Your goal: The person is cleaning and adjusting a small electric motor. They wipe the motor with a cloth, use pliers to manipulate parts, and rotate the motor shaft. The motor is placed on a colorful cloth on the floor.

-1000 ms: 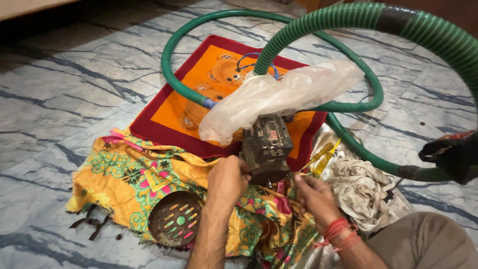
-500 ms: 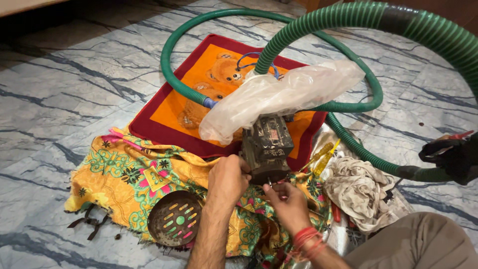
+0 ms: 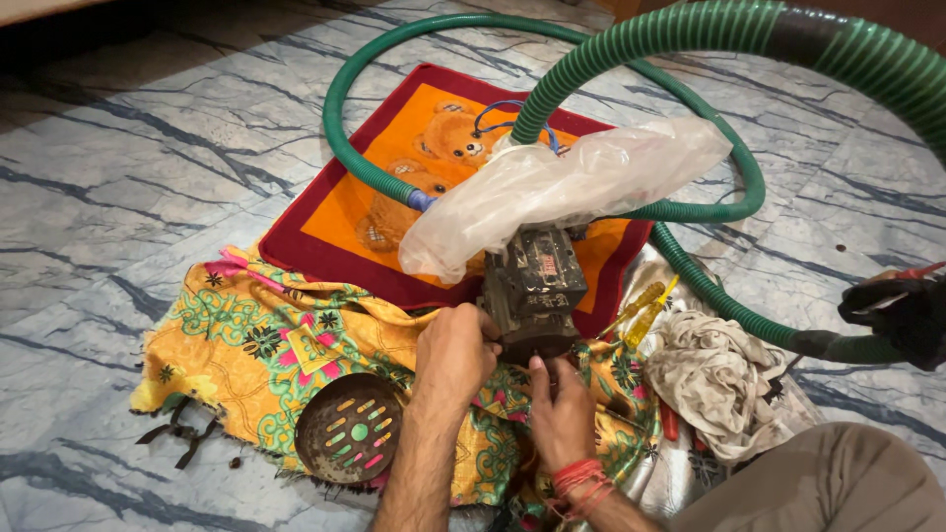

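A dark, grimy metal pump body (image 3: 535,286) stands on a patterned yellow cloth (image 3: 256,345), partly covered by a clear plastic bag (image 3: 562,187). My left hand (image 3: 451,357) presses against the pump's lower left side with fingers curled on it. My right hand (image 3: 560,412), with red thread at the wrist, touches the pump's bottom edge from below. What the fingertips hold is hidden.
A thick green ribbed hose (image 3: 709,39) arcs over the pump; a thinner green hose (image 3: 345,128) loops around a red and orange teddy-bear mat (image 3: 394,177). A round perforated metal cover (image 3: 350,441) lies on the cloth. Yellow-handled screwdrivers (image 3: 641,310), a dirty rag (image 3: 714,379) and pliers (image 3: 177,438) lie nearby.
My right hand has moved left from beside the screwdrivers to the pump's bottom edge. My left hand has stayed on the pump's left side.
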